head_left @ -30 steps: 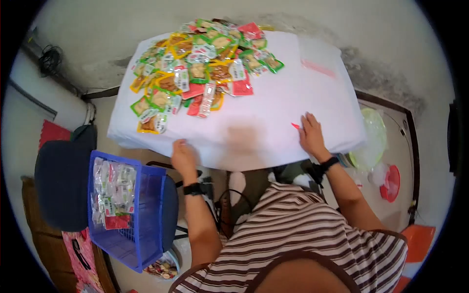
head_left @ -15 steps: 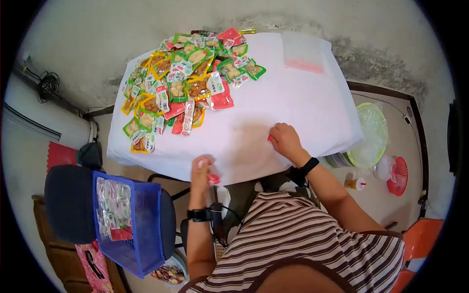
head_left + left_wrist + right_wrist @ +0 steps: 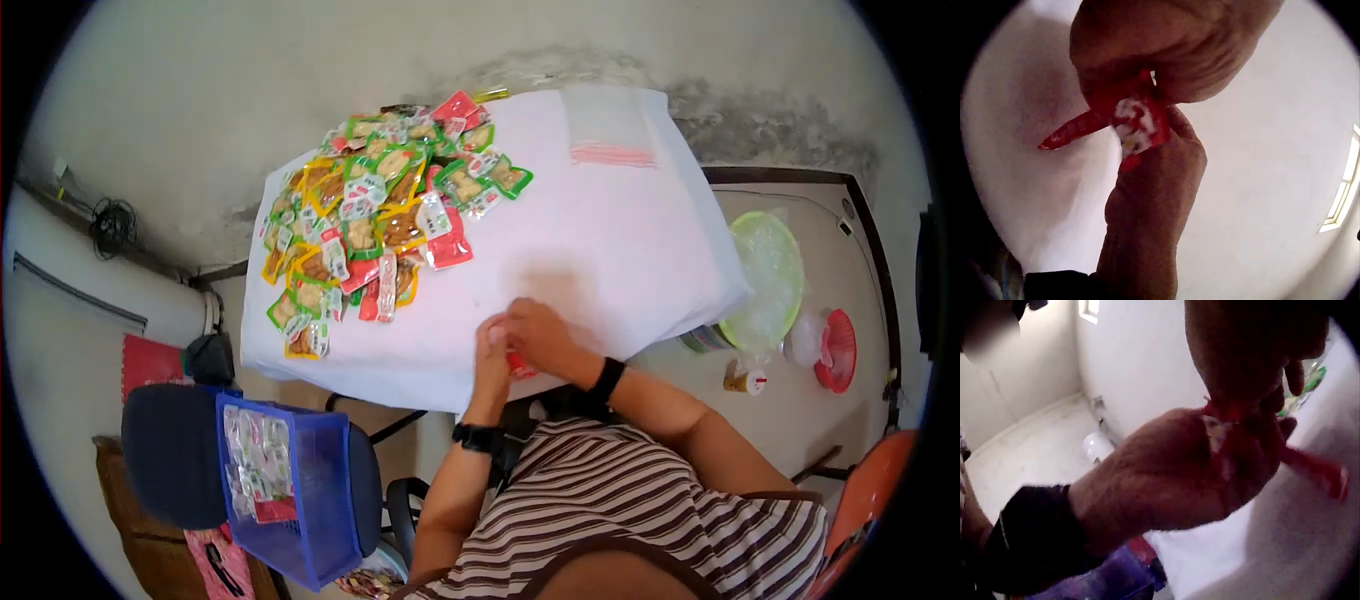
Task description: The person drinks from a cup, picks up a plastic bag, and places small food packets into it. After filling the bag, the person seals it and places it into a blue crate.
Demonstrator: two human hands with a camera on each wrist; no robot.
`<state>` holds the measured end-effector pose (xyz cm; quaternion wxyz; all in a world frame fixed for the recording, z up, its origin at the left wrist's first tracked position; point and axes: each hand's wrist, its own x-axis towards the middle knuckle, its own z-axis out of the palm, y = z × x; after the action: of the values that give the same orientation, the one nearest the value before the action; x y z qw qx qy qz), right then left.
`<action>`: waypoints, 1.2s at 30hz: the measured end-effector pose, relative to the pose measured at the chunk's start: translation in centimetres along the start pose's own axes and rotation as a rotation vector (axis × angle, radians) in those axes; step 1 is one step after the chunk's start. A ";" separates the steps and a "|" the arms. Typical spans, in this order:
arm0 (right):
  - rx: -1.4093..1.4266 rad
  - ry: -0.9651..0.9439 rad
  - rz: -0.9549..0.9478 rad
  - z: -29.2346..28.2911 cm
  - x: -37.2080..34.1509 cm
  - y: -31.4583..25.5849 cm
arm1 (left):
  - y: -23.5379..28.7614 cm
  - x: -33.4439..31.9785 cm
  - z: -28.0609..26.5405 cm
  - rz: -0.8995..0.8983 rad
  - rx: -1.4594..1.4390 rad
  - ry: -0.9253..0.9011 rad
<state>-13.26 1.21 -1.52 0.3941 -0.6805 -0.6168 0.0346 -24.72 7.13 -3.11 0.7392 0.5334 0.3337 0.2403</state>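
Both hands meet over the near edge of the white-covered table. The left hand grips a small red wrapper with a white pattern, seen closer in the left wrist view. Fingers of the right hand are curled in against the left hand and pinch the red material at its top, partly hidden. A narrow red piece sticks out from between the hands. In the right wrist view the left palm is turned up beneath the right hand.
A heap of packaged snacks covers the table's left part. Clear bags with a pink edge lie at the back right. A blue basket of packets is at lower left; green and red baskets stand right.
The left hand has come up and right with the red wrapper, and the right hand has moved left to meet it. The head view has shifted, so the table sits lower.
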 end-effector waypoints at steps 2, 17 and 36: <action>0.121 0.006 -0.161 2.3 0.8 -0.5 | 0.5 -0.8 -2.8 0.010 -0.003 0.081; -0.544 0.255 0.573 -16.2 9.5 22.0 | -0.9 -6.9 -25.9 -0.363 1.385 0.312; -0.274 0.421 0.542 -16.1 10.5 30.0 | 7.7 3.2 -9.9 0.008 0.675 -0.003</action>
<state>22.12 4.57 -3.20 0.3941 -0.8578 -0.3185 -0.0857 -29.98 18.04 1.34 0.5203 0.7497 0.3913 0.1185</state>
